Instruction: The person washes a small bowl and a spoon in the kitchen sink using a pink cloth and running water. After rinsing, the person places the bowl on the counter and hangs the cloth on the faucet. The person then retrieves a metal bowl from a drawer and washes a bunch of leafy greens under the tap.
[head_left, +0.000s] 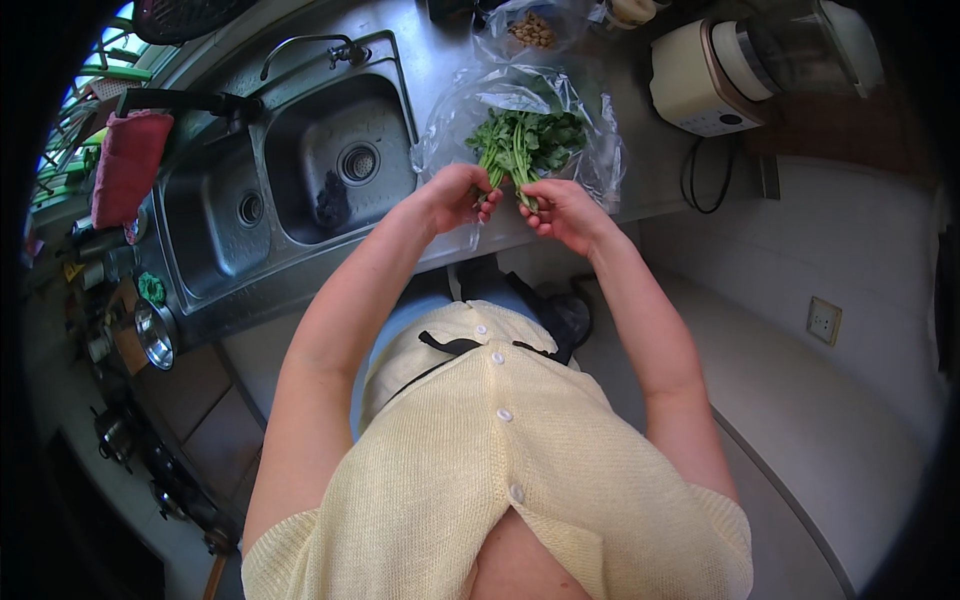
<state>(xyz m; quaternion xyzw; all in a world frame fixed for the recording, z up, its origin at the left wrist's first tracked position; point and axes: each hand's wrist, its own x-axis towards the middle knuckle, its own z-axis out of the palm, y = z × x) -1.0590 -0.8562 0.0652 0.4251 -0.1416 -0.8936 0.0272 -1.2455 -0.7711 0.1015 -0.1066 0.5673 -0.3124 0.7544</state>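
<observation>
Leafy green herbs (559, 139) with long pale-green stems lie across a clear plastic bag (442, 139) on the steel counter. The stems point toward me and split into two bunches. My left hand (465, 196) grips the lower ends of the left bunch. Closed around the stem ends of the right bunch is my right hand (559, 212), its thumb and fingers pinched together. Both hands are above the counter's front edge, a short gap apart. The leaves rest on the plastic, and part of them is covered by its crumpled film.
Left of the bag is a double steel sink (300, 172) with a faucet (349, 52) and a dark clump (330, 199) near one drain. A pink cloth (131, 169) hangs farther left. At the back stands a bag of nuts (532, 31); a cream appliance (697, 79) is at right.
</observation>
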